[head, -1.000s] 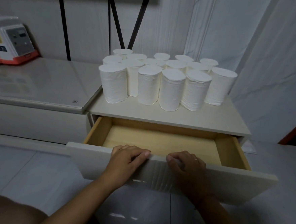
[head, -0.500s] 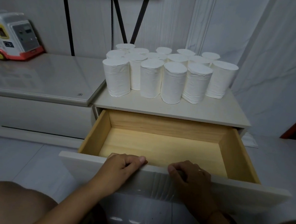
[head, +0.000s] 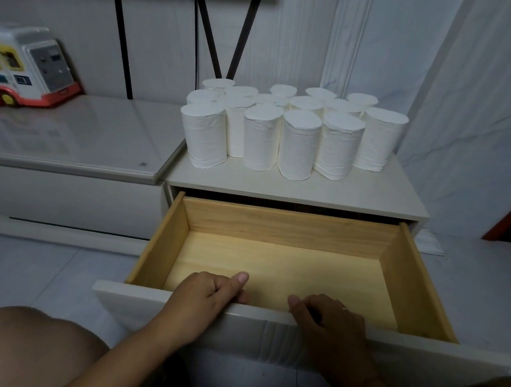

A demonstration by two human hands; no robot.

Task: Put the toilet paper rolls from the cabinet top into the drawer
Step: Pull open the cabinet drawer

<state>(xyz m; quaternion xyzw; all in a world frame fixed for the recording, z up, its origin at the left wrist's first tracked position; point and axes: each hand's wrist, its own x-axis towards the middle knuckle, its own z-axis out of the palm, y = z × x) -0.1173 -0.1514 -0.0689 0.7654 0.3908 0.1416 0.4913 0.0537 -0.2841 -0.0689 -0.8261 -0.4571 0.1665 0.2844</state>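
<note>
- Toilet paper rolls clustered upright on cabinet top, at 12 o'clock, well apart from both hands.
- Left hand, right hand: curled over drawer front edge, gripping it.

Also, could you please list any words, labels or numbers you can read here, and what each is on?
Nothing reads clearly.
Toy bus: stickers and panels too blurred to read.
Corner mark on the glass top: too small to read.
Toilet paper rolls: no print.
</note>
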